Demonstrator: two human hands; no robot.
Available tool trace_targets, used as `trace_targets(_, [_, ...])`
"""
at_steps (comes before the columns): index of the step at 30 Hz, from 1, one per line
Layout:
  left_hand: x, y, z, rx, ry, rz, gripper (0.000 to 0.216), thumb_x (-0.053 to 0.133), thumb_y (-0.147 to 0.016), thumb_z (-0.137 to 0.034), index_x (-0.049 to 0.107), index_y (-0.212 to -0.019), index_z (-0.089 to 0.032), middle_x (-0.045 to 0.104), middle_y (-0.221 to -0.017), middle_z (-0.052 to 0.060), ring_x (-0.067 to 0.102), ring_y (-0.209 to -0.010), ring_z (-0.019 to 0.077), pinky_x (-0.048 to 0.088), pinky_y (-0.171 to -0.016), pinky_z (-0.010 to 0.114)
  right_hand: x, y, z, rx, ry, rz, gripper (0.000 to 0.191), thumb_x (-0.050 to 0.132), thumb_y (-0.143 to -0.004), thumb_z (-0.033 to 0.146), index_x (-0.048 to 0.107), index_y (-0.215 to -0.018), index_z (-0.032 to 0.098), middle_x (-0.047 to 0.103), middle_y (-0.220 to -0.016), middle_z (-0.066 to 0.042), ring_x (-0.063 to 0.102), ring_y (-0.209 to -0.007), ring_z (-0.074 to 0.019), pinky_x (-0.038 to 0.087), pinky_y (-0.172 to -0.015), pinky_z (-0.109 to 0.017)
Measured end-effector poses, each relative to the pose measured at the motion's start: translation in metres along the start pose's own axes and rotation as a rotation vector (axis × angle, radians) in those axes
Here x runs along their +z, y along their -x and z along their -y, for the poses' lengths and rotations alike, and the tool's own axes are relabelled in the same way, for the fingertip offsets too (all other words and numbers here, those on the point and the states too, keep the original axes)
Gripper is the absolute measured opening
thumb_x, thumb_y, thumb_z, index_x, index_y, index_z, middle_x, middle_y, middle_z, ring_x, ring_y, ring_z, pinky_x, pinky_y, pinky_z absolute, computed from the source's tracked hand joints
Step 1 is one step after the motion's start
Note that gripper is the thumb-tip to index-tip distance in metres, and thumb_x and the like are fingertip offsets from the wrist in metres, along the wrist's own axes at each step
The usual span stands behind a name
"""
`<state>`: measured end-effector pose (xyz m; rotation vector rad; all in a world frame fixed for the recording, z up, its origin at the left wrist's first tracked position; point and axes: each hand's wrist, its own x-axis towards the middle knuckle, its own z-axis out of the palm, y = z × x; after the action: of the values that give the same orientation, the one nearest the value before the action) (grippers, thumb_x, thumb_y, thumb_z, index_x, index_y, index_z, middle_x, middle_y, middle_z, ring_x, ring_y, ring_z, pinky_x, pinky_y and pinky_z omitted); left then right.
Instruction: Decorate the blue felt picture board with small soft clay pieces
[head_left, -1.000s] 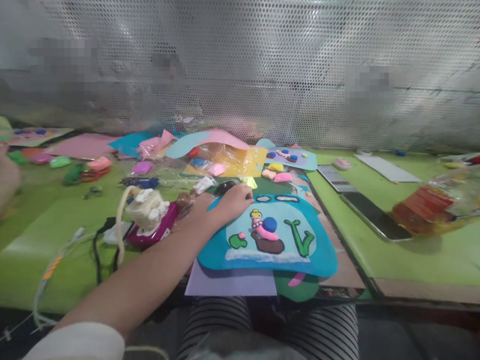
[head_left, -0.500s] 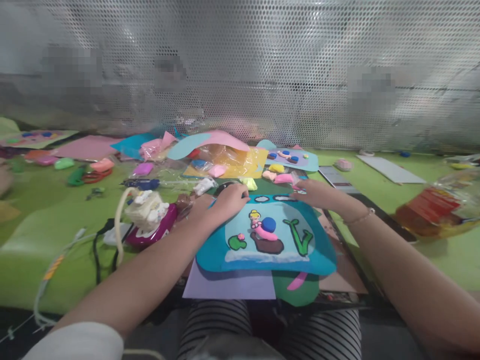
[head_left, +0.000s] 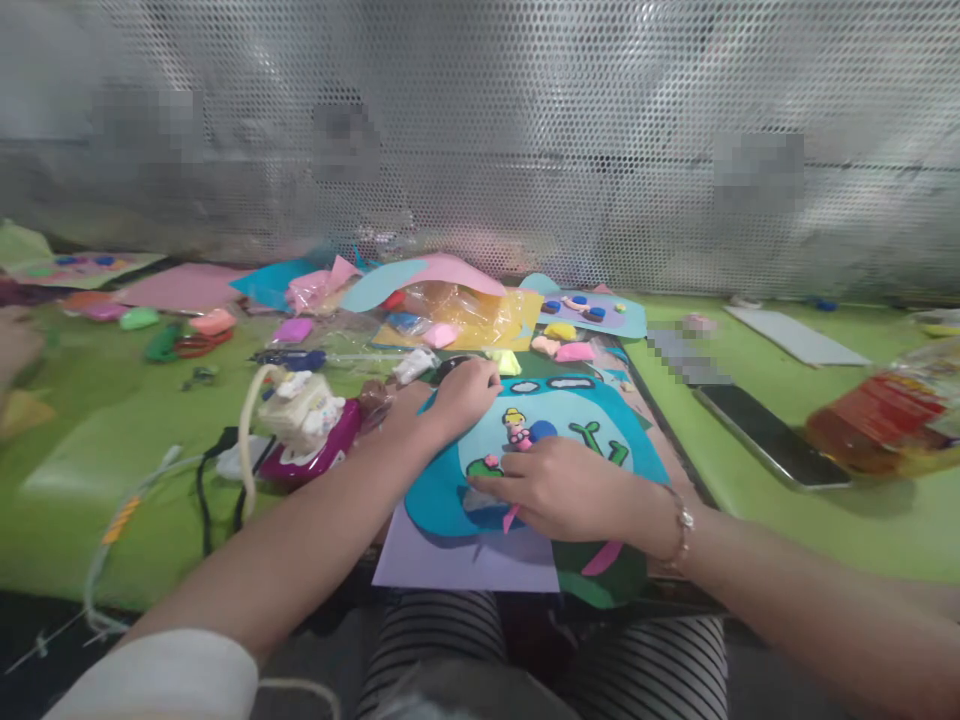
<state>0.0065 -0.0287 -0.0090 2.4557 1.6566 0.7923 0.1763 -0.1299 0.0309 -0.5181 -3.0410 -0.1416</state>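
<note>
A blue clay picture card (head_left: 435, 510) lies before me, bearing a yellow-haired figure (head_left: 515, 425), a blue ball shape and green plant shapes (head_left: 589, 435). My left hand (head_left: 466, 393) is closed at the card's upper left edge, fingers curled over it. Across the middle of the card reaches my right hand (head_left: 562, 485), its fingers closed and the index finger pointing left. A narrow pink strip (head_left: 511, 517) pokes out below those fingers. The brown shape and much of the white band are covered by this hand.
Left of my arm stands a magenta-based device (head_left: 322, 450) with cables. Clay packets (head_left: 574, 352) and coloured sheets (head_left: 427, 280) lie behind. A phone (head_left: 772, 435) and a bottle (head_left: 885, 410) are at the right. Lilac paper (head_left: 465, 562) sits under the card.
My right hand has moved from the card's upper right corner down and left onto its middle, with a pink strip now showing under its fingers. My left hand stays at the upper left edge.
</note>
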Motion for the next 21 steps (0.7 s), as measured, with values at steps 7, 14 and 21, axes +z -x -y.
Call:
trace_targets(7, [-0.0012,-0.0001,-0.0040,-0.006,-0.004,0.016,0.009,0.059,-0.074,-0.020,0.055,-0.066,-0.018,0.060,-0.075,0.003,0.055,-0.073,0.0173,0.038,-0.064,0.027,0.0091,-0.0021,0.0009,-0.012,0.058,0.020,0.036,0.037,-0.090,0.019,0.047,-0.125,0.020,0.061,-0.085,-0.005,0.049,-0.060,-0.0130,0.026,-0.051,-0.028])
trace_targets(14, [-0.0023,0.0000,-0.0066,-0.018,0.004,0.018,0.011,0.058,-0.074,-0.019,0.054,-0.064,-0.018,0.060,-0.075,0.003,0.055,-0.074,0.0181,0.039,-0.065,0.028,0.0104,-0.0013,0.0029,0.023,0.064,0.024,0.036,0.040,-0.089,0.021,0.048,-0.123,0.019,0.062,-0.081,-0.005,0.051,-0.059,-0.0143,0.025,-0.050,-0.028])
trace_targets(21, [0.0026,-0.0014,0.0003,0.024,-0.005,-0.003,0.008,0.057,-0.074,-0.021,0.056,-0.067,-0.019,0.060,-0.074,0.003,0.055,-0.074,0.0178,0.039,-0.064,0.027,0.0036,0.0017,0.0052,0.023,0.069,0.024,0.038,0.038,-0.088,0.018,0.046,-0.126,0.018,0.062,-0.084,-0.006,0.052,-0.061,-0.0148,0.028,-0.050,-0.028])
